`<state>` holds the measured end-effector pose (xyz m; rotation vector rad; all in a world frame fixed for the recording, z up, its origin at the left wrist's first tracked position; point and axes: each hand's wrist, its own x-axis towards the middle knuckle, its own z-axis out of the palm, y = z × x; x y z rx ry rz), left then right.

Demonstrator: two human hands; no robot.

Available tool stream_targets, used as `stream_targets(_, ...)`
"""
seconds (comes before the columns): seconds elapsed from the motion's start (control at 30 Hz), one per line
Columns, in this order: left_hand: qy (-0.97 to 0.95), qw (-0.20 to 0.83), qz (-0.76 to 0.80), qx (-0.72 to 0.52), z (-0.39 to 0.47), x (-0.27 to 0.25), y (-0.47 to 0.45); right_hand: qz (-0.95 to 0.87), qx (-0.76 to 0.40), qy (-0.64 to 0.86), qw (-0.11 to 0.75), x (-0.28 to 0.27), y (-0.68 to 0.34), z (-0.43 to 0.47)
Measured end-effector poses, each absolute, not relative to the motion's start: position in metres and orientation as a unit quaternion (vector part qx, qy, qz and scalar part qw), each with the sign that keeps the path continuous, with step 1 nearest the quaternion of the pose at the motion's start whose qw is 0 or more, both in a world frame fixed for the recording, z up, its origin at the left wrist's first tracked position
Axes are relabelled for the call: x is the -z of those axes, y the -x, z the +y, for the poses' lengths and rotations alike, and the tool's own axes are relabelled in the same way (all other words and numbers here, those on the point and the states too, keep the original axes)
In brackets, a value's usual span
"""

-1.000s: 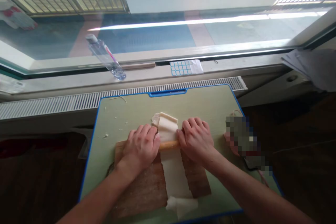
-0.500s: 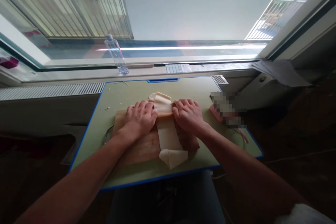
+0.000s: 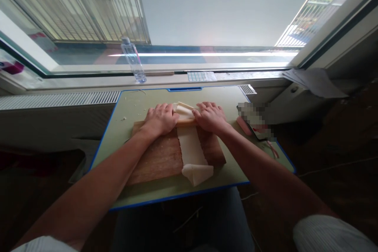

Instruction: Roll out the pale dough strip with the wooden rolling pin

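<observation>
A long strip of pale dough (image 3: 191, 145) lies across a wooden cutting board (image 3: 156, 155). Its near end is folded and hangs over the board's front edge; the far end is bunched in folds. Across the strip near the far edge lies a wooden rolling pin (image 3: 187, 123), of which only the middle shows. My left hand (image 3: 162, 118) is closed over the pin's left part. On the right part, my right hand (image 3: 210, 116) is wrapped in the same way. The pin's ends are hidden under my palms and fingers.
A green table (image 3: 118, 141) with a blue rim carries the board. A phone (image 3: 256, 120), partly blurred out, lies at its right. Dough crumbs (image 3: 124, 118) are scattered at the left. On the windowsill stand a clear plastic bottle (image 3: 134, 61) and papers (image 3: 313, 80).
Both hands have moved forward, away from me, with the rolling pin along the dough strip. More of the strip shows behind the pin.
</observation>
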<state>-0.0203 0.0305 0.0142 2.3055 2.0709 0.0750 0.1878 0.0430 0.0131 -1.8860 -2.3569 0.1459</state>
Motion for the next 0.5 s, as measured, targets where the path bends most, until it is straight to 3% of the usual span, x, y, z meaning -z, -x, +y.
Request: stream_targets(0.5,-0.757,-0.014,0.650,-0.070,-0.008,-0.009,0.016,-0.770,0.029,0.632,0.083,-0.005,-0.186,-0.006)
